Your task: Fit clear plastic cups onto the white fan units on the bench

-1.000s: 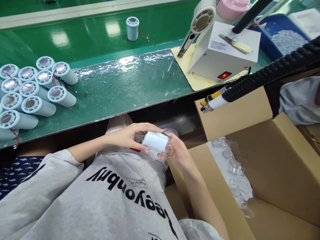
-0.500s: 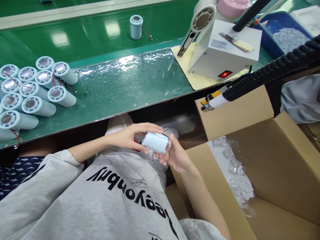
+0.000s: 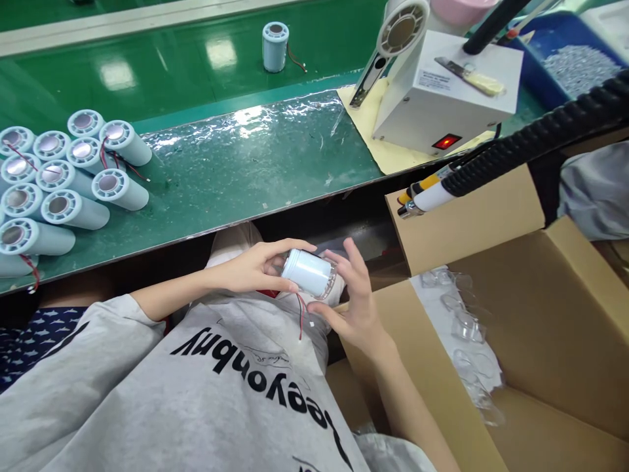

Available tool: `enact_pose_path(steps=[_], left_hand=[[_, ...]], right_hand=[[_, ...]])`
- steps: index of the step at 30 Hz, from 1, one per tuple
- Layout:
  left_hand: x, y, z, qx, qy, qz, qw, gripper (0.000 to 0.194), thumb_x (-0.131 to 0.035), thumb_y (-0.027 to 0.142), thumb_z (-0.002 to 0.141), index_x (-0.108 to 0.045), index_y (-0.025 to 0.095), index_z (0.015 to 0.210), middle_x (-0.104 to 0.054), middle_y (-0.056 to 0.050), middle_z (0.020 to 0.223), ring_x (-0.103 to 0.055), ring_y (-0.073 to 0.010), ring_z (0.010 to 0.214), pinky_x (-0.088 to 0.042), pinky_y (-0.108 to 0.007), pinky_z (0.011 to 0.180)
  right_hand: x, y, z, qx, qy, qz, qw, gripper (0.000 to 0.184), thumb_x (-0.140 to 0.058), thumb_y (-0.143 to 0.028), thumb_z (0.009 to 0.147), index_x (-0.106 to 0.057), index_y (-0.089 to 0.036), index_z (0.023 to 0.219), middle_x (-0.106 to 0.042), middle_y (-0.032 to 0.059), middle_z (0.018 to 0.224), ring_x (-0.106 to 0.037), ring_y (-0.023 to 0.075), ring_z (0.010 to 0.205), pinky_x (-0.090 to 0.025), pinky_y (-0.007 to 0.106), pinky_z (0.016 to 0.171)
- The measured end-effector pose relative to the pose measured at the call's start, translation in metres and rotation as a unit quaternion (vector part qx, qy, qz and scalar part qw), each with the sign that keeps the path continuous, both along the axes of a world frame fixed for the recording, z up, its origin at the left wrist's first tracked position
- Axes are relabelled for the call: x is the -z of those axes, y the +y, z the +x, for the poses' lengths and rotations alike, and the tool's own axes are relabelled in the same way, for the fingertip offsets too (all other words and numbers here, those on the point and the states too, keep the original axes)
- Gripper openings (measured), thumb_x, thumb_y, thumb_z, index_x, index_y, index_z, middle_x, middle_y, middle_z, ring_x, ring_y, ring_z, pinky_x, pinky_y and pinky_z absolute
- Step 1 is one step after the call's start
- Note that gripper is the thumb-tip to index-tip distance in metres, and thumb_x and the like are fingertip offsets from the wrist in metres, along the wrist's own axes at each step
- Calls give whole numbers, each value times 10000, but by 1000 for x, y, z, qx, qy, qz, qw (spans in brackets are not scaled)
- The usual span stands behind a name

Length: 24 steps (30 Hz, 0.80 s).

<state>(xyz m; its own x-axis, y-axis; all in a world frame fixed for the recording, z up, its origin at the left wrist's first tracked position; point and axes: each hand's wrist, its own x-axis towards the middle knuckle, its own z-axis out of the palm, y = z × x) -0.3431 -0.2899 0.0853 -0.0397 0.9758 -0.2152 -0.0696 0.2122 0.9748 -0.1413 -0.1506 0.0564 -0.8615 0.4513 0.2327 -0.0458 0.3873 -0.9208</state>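
In front of my lap, my left hand (image 3: 258, 265) grips a light blue cylinder (image 3: 309, 272) between thumb and fingers, near its left end. The cylinder lies tilted, and a clear plastic cover (image 3: 330, 283) surrounds its right end. Thin red and black wires (image 3: 301, 314) with a small white plug dangle below it. Close by on the right, my right hand (image 3: 361, 305) is open, its fingers spread around the covered end. Whether a fingertip still touches the cover is hard to tell.
Several similar cylinders (image 3: 73, 210) stand grouped on the green bench (image 3: 236, 170); one cylinder (image 3: 275, 49) stands farther back. At right are a white box-shaped device (image 3: 442, 98) with a lit red switch, a black hose (image 3: 531, 144), a blue tray (image 3: 535, 65) and a cardboard box (image 3: 555, 341) holding clear covers (image 3: 466, 328).
My right hand has let go of the cylinder's covered end and spread its fingers, moving slightly right. My left hand keeps hold of the cylinder, whose wires now hang in fuller view.
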Motion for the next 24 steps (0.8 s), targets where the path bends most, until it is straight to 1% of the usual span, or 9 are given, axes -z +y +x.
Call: enact_pose_path(steps=[2, 3, 5, 7, 9, 12, 16, 19, 24], left_hand=[[0, 0, -1, 15, -10, -13, 1000, 719, -802, 407, 827, -528, 253, 1473, -712, -56, 1041, -688, -144, 753, -580, -270, 669], [0, 0, -2, 23, -5, -8, 1000, 734, -810, 408, 822, -527, 260, 1482, -722, -66, 1070, -704, -157, 775, -586, -277, 681], [0, 1, -5, 35, 13, 26, 999, 758, -850, 364, 786, -553, 277, 1478, -713, -103, 1243, -735, -222, 971, -608, -315, 795], [0, 2, -6, 47, 13, 67, 997, 747, -867, 280, 767, -586, 304, 1458, -628, -114, 1447, -674, -276, 1226, -592, -357, 957], [0, 2, -6, 55, -17, 77, 995, 720, -837, 210, 792, -588, 332, 1457, -555, -104, 1546, -621, -280, 1331, -564, -384, 1043], [3, 0, -4, 52, -78, 39, 995, 743, -811, 178, 816, -548, 337, 1493, -588, -114, 1519, -679, -265, 1254, -583, -398, 1012], [12, -3, -7, 41, -98, 0, 994, 836, -859, 213, 766, -516, 294, 1525, -722, -112, 1319, -744, -231, 1037, -598, -345, 873], [19, -2, -8, 45, -92, -21, 994, 858, -865, 233, 754, -507, 290, 1531, -734, -102, 1274, -735, -209, 974, -584, -320, 830], [19, -3, -5, 50, -57, -108, 991, 766, -794, 397, 812, -516, 277, 1515, -713, -107, 1293, -717, -229, 991, -584, -312, 770]], right_hand=[[-1, 2, 2, -30, 9, 54, 998, 301, -777, -338, 876, -700, -350, 1168, -666, 71, 1400, -631, 322, 1308, -510, 589, 1111], [-2, 3, 3, -33, 6, 43, 999, 297, -771, -312, 883, -711, -352, 1171, -688, 65, 1374, -647, 318, 1288, -522, 581, 1104], [-3, 2, 4, -24, -13, -43, 999, 407, -811, -398, 855, -699, -338, 1242, -707, 75, 1354, -678, 323, 1244, -577, 548, 1045], [-3, -1, 5, -15, -40, -152, 987, 529, -823, -539, 815, -692, -318, 1277, -738, 85, 1297, -721, 319, 1160, -634, 498, 949], [-2, -2, 5, -11, -54, -214, 975, 547, -811, -598, 802, -715, -315, 1259, -768, 78, 1231, -752, 300, 1080, -655, 458, 890], [-2, -3, 8, 3, -54, -188, 981, 476, -851, -526, 790, -762, -332, 1215, -758, 63, 1283, -723, 313, 1171, -634, 463, 951], [1, -1, 10, 3, -56, -125, 991, 437, -871, -418, 788, -783, -338, 1208, -719, 42, 1363, -657, 339, 1294, -543, 515, 1104], [7, -5, 6, 12, -73, -141, 987, 420, -845, -388, 811, -778, -339, 1223, -726, 25, 1352, -653, 327, 1302, -546, 490, 1102], [16, -16, -1, -31, -98, -216, 971, 630, -760, -623, 828, -705, -278, 1352, -765, 63, 1261, -736, 309, 1131, -620, 425, 950]])
